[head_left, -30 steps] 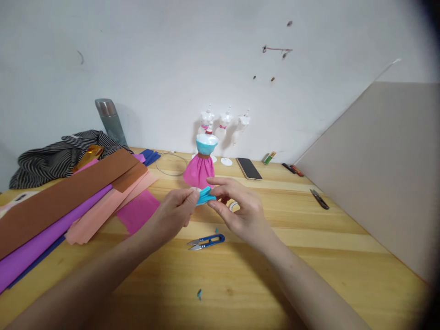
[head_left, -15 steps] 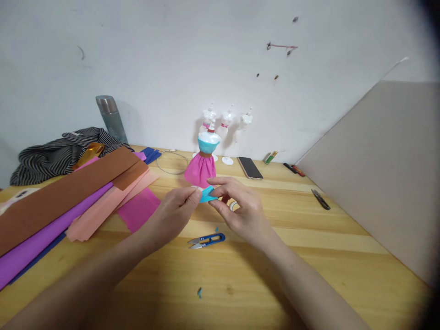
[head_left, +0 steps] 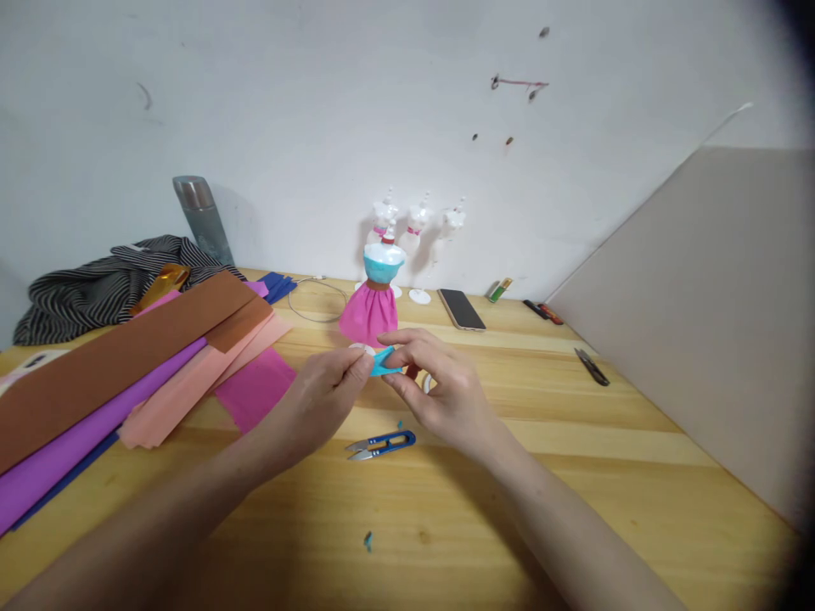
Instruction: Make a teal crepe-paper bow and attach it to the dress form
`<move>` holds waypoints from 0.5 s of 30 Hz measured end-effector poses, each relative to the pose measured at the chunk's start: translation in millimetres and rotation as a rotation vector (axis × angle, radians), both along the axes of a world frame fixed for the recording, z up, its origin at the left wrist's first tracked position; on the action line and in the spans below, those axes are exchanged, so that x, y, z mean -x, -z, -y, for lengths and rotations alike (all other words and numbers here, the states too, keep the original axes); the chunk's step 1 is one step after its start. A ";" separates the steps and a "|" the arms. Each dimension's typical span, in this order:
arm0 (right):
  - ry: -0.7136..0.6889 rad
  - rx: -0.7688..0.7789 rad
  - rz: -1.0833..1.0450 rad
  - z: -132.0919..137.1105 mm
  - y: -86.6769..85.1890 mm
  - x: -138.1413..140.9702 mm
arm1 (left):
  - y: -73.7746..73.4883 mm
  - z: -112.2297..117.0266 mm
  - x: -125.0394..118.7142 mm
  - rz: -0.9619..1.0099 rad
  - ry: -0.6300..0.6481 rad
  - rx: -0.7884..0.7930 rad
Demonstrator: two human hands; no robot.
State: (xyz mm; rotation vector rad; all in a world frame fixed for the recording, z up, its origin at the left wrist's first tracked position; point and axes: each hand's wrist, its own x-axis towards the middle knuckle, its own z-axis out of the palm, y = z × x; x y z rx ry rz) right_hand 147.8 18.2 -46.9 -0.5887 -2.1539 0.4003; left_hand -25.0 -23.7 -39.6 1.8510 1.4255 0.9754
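Note:
Both my hands pinch a small piece of light-blue paper (head_left: 384, 363) between them above the wooden table (head_left: 573, 475). My left hand (head_left: 324, 395) grips its left end with thumb and fingers. My right hand (head_left: 439, 390) grips its right end, forefinger on top. Just behind the paper stands a small white mannequin (head_left: 379, 288) wearing a light-blue top and a pink paper skirt. Blue-handled thread snips (head_left: 380, 444) lie on the table right below my hands.
Long sheets of brown, purple, peach and pink paper (head_left: 127, 365) lie at left, with a striped cloth (head_left: 95, 284) and a metal flask (head_left: 200, 221) behind. More white mannequins (head_left: 417, 229), a phone (head_left: 462, 310), black snips (head_left: 592, 367) and a grey board (head_left: 713, 314) are at right.
The light-blue paper between my fingers has become smaller and flatter as my fingers press it. My hands have stayed in nearly the same place.

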 end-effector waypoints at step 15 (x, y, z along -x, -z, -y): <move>-0.002 0.104 -0.052 0.2 0.8 -0.2 | -0.7 -1.4 4.6 0.005 0.094 0.152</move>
